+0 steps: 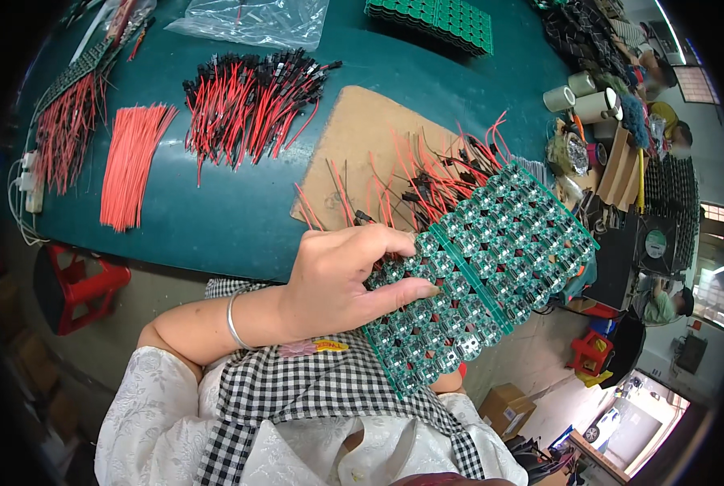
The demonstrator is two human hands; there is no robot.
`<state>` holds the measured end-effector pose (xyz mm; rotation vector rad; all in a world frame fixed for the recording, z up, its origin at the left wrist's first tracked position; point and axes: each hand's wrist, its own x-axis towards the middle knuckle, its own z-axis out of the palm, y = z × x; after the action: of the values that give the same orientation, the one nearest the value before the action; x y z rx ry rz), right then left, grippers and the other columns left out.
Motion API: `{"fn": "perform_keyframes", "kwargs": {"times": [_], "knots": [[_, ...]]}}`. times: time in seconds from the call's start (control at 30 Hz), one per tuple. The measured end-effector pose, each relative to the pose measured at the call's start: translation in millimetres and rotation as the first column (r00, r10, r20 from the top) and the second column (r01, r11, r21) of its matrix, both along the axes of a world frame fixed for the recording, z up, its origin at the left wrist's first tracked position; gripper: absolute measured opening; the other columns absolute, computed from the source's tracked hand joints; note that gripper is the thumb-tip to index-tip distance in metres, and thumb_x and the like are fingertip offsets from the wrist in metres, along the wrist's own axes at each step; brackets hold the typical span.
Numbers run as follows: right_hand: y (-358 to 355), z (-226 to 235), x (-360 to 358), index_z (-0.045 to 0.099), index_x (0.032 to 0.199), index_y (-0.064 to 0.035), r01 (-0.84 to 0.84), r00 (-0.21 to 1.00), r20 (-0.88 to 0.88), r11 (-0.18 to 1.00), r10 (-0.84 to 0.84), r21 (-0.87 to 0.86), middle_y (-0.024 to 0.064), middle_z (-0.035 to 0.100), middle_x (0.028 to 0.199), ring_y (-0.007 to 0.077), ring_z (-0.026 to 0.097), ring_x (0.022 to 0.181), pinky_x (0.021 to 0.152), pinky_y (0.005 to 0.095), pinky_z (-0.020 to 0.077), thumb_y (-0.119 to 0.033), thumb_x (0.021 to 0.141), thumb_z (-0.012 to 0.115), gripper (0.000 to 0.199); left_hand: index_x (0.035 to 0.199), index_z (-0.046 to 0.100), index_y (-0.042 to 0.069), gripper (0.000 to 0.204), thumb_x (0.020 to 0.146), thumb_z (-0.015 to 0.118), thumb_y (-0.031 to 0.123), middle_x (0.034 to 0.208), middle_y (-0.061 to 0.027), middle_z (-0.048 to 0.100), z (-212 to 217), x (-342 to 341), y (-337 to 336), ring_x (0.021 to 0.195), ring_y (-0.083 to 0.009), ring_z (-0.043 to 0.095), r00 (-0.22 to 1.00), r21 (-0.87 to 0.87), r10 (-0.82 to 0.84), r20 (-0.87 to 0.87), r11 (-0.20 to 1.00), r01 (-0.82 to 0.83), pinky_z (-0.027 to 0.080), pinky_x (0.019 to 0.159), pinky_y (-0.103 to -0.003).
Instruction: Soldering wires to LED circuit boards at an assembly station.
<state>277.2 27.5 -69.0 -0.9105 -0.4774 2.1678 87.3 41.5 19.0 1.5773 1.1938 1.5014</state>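
Note:
A panel of small green circuit boards (524,235), made of two joined sections, is held up at a tilt in front of me. My left hand (337,275), with a silver bangle on its wrist, is closed on the panel's left part. Its thumb lies across the face and its index finger bends at the upper edge; the other fingers are hidden. Red and black wires with black connectors (435,186) stick out beyond the panel's far edge. My right hand is hidden behind the panel; only a bit of the right forearm (451,381) shows below it.
A brown board (354,121) lies on the green table (378,69) behind the panel. Bundles of connector wires (252,105) and plain red wires (135,166) lie left. Stacked green panels (435,23) and a clear plastic bag (248,23) sit farther back. Red stools (82,283) stand around.

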Motion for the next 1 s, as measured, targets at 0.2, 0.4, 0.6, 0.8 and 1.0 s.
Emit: {"fn": "perform_keyframes", "kwargs": {"times": [0.2,0.4,0.6,0.8,1.0], "knots": [[-12.4,14.2,5.8,0.032,0.157,-0.0058,-0.067,0.997,0.044,0.998,0.067,-0.009,0.0149,0.041,0.157,0.0273,0.043,0.144,0.122,0.0431,0.0358,-0.029,0.113,0.039,0.05,0.097,0.073,0.003,0.036,0.072,0.094,0.018,0.106,-0.014,0.077,-6.2,-1.7,-3.5,0.048,-0.0027,0.048,0.999,0.081,-0.021,-0.025,0.996,0.023,0.041,0.043,-0.02],[-17.8,6.7,6.6,0.032,0.158,-0.0062,-0.088,0.994,0.059,0.996,0.09,-0.031,0.0151,0.04,0.158,0.0271,0.042,0.145,0.122,0.043,0.0355,-0.032,0.112,0.041,0.053,0.097,0.073,0.003,0.034,0.073,0.094,0.017,0.107,-0.0154,0.077,-5.9,-1.7,-7.4,0.054,-0.007,0.058,0.999,0.107,-0.015,-0.03,0.994,0.019,0.047,0.047,-0.022],[-3.7,7.2,1.8,0.037,0.145,-0.0068,-0.012,0.986,0.163,0.979,-0.021,0.204,0.0152,0.044,0.146,0.0271,0.05,0.135,0.11,0.0418,0.0447,-0.016,0.103,0.047,0.044,0.096,0.075,0.003,0.033,0.072,0.093,0.014,0.108,-0.0164,0.076,-9.4,-4.7,-5.7,0.065,-0.0134,0.068,0.999,0.116,-0.04,-0.026,0.992,0.043,0.052,0.053,-0.025],[28.5,5.3,20.9,0.042,0.132,-0.0075,0.017,0.444,0.451,0.511,-0.774,0.86,0.0153,0.048,0.133,0.027,0.059,0.124,0.098,0.0406,0.0538,-0.001,0.095,0.053,0.039,0.089,0.076,0.002,0.029,0.07,0.094,0.014,0.097,-0.0161,0.076,8.9,-16.3,6.4,0.072,-0.0214,0.074,0.99,0.183,-0.006,-0.141,0.983,0.032,0.059,0.06,-0.03],[48.9,69.9,47.3,0.039,0.126,-0.0077,0.294,0.357,0.222,0.335,-0.907,0.895,0.0166,0.046,0.131,0.0282,0.067,0.111,0.085,0.0364,0.061,0.022,0.082,0.051,0.055,0.083,0.073,0.005,0.026,0.067,0.092,0.013,0.098,-0.0148,0.074,6.5,-50.1,25.3,0.071,-0.0244,0.072,0.893,0.25,0.092,-0.44,0.968,0.024,0.059,0.061,-0.032]]}}
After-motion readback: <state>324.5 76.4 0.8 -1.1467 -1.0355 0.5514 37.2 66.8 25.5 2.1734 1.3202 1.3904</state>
